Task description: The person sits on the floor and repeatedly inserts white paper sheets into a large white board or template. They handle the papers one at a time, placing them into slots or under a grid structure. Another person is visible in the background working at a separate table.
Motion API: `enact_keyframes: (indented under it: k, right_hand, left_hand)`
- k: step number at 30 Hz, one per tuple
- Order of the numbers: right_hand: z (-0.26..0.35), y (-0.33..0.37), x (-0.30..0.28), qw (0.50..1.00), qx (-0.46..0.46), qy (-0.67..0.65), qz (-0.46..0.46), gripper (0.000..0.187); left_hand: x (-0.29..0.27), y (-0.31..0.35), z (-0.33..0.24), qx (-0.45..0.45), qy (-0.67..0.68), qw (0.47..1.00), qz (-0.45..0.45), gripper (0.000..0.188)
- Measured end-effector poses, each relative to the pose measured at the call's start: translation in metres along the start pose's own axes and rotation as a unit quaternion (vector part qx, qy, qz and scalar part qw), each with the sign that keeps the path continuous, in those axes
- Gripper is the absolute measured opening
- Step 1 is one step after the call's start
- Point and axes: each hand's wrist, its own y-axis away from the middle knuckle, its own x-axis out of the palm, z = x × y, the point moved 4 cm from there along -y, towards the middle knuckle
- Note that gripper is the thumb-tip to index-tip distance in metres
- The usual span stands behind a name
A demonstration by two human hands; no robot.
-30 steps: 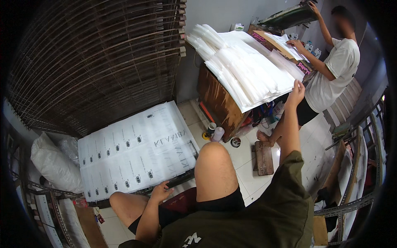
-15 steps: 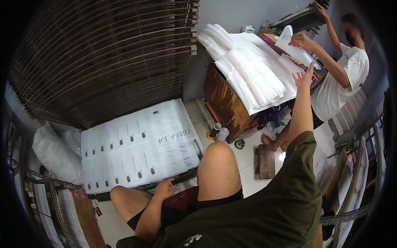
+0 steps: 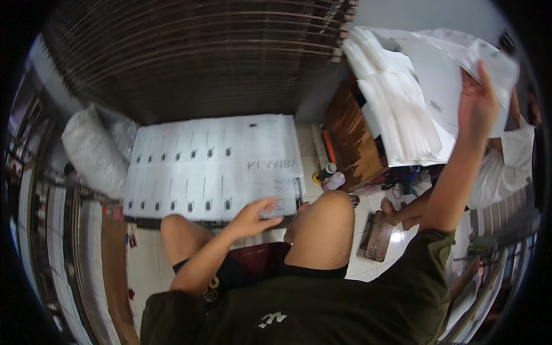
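My right hand (image 3: 480, 103) is raised at the far right, closed on the edge of a translucent white plastic sheet (image 3: 489, 52) that bends up and back over the wooden cabinet. Below it lies a thick fanned pile of white plastic sheets (image 3: 397, 103). My left hand (image 3: 253, 218) hovers over my lap with its fingers stretched out, slightly blurred, near the front edge of a low rack layer. That layer carries white sheets (image 3: 178, 172) in two rows, with black print on them. A pale patch shows by the left fingertips; I cannot make it out.
Tilted wooden rack frames (image 3: 190, 69) rise behind the layer. A stuffed plastic sack (image 3: 92, 149) stands at left. The brown cabinet (image 3: 353, 138) bears the pile. Nearby are a pinkish bottle (image 3: 334, 181) and a wooden stool (image 3: 380, 236). A co-worker's white shirt (image 3: 506, 172) shows at right.
My right hand, empty and reaching before, now grips a plastic sheet. My left hand has lifted from the rack edge and moved right. The whole view has turned rightward-down, shifting the scene.
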Motion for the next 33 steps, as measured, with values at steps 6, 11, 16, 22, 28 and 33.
enact_keyframes:
  k: [6, 11, 16, 22, 28, 33]
  right_hand:
    - [-0.008, 0.094, 0.115, 0.988, 0.097, -0.119, -0.013, 0.026]
    - [-0.078, 0.146, 0.171, 0.958, 0.249, -0.139, -0.033, 0.04]
    - [-0.158, 0.17, 0.159, 0.909, 0.401, -0.106, -0.043, 0.031]
    - [-0.288, 0.182, 0.09, 0.855, 0.511, -0.043, -0.07, 0.029]
    - [-0.388, 0.215, 0.054, 0.812, 0.583, 0.011, -0.028, 0.033]
    - [-0.359, 0.234, 0.015, 0.832, 0.553, 0.03, -0.03, 0.035]
  left_hand:
    - [-0.091, -0.032, -0.178, 0.075, 0.371, 0.925, 0.043, 0.117]
    - [-0.157, -0.032, -0.203, 0.115, 0.406, 0.889, -0.178, 0.1]
    - [-0.196, -0.058, -0.133, 0.05, 0.381, 0.849, -0.362, 0.042]
    - [-0.204, -0.134, -0.045, -0.019, 0.403, 0.822, -0.401, 0.047]
    - [-0.208, -0.186, 0.032, -0.104, 0.363, 0.818, -0.433, 0.057]
    - [-0.173, -0.195, 0.018, -0.061, 0.293, 0.874, -0.383, 0.053]
